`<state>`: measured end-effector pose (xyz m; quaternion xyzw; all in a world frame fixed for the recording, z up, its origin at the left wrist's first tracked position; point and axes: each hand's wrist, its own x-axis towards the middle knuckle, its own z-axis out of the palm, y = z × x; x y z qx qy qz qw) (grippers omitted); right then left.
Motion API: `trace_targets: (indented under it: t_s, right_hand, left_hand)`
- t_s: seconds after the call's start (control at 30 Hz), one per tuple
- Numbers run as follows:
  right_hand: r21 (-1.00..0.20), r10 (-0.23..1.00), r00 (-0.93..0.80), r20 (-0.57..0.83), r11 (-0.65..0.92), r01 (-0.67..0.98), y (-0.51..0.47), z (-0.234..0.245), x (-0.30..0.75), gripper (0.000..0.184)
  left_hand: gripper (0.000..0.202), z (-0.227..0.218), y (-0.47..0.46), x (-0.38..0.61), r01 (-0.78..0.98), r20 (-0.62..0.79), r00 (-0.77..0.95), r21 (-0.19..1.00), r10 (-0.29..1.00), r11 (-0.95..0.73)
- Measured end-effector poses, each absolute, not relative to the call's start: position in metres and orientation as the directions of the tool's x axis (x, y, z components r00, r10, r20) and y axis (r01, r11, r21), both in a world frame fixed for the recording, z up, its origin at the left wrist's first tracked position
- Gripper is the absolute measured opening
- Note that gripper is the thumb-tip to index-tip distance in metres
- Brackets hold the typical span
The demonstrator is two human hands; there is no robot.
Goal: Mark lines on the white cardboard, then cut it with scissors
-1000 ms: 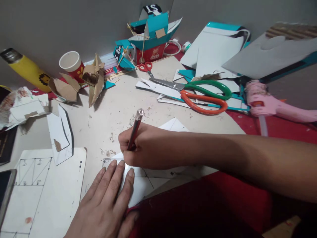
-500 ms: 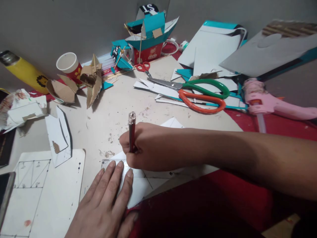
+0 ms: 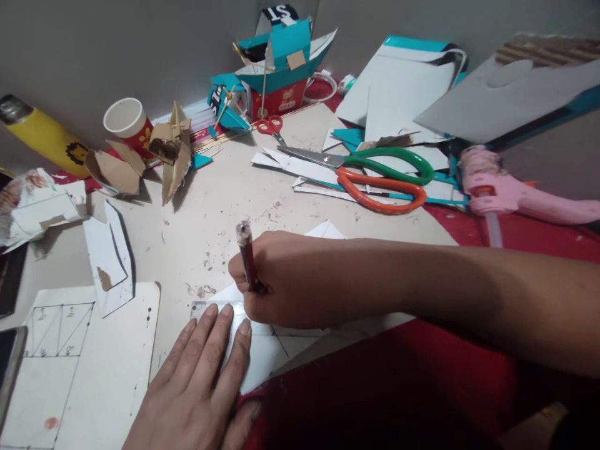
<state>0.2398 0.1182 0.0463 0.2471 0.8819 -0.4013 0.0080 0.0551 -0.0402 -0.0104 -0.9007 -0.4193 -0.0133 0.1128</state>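
My right hand (image 3: 276, 278) is closed around a dark red pencil (image 3: 247, 253) with a silvery end, its tip hidden behind the fingers. Under both hands lies a white piece of card (image 3: 257, 356) with drawn lines. A clear ruler (image 3: 199, 306) rests across the card, partly covered. Flat on the ruler and card, my left hand (image 3: 201, 375) presses with its fingers stretched out. To the left sits a white sheet with a drawn diagram (image 3: 107, 362), and a cut, folded white card piece (image 3: 110, 269) overlaps its top.
Large scissors (image 3: 382, 178) with green and orange handles lie on card scraps behind my right arm. A pink glue gun (image 3: 506, 194) is at the right. Along the back stand a teal card boat (image 3: 281, 69), a paper cup (image 3: 129, 125) and a yellow bottle (image 3: 51, 140).
My right hand has shifted slightly to the right and down along the ruler, and the pencil's top end now leans more to the left. My left hand has stayed in place.
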Motion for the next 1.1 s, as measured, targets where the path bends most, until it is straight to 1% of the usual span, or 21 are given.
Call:
trace_targets:
  t_s: [0.2,0.37,0.53,0.7,0.8,0.93,1.0,1.1]
  right_hand:
    - [-0.668,0.428,-0.868,-0.251,0.573,0.475,0.118,0.049,0.24,0.021]
    - [-0.674,0.436,-0.866,-0.245,0.565,0.475,0.118,0.049,0.24,0.026]
    - [-0.672,0.425,-0.873,-0.239,0.577,0.465,0.118,0.048,0.24,0.022]
    - [-0.692,0.426,-0.878,-0.22,0.566,0.448,0.119,0.047,0.24,0.024]
    - [-0.738,0.453,-0.863,-0.223,0.5,0.453,0.122,0.045,0.241,0.021]
    - [-0.836,0.545,-0.825,-0.15,0.376,0.4,0.124,0.043,0.242,0.018]
    - [-0.853,0.566,-0.812,-0.141,0.348,0.39,0.124,0.042,0.242,0.015]
    - [-0.859,0.576,-0.8,-0.166,0.314,0.404,0.124,0.039,0.242,0.01]
  left_hand:
    - [0.058,-0.012,-0.041,0.054,0.765,0.126,0.639,-0.2,0.758,-0.612]
    - [0.059,-0.013,-0.04,0.056,0.769,0.123,0.636,-0.191,0.762,-0.61]
    - [0.058,-0.011,-0.04,0.057,0.76,0.118,0.647,-0.182,0.753,-0.624]
    - [0.056,-0.01,-0.04,0.057,0.761,0.119,0.646,-0.179,0.754,-0.624]
    - [0.057,-0.01,-0.039,0.056,0.76,0.12,0.647,-0.176,0.753,-0.626]
    - [0.059,-0.011,-0.04,0.055,0.758,0.133,0.651,-0.175,0.747,-0.629]
    - [0.058,-0.012,-0.041,0.055,0.753,0.145,0.657,-0.175,0.74,-0.634]
    - [0.056,-0.011,-0.041,0.055,0.745,0.165,0.666,-0.176,0.727,-0.643]
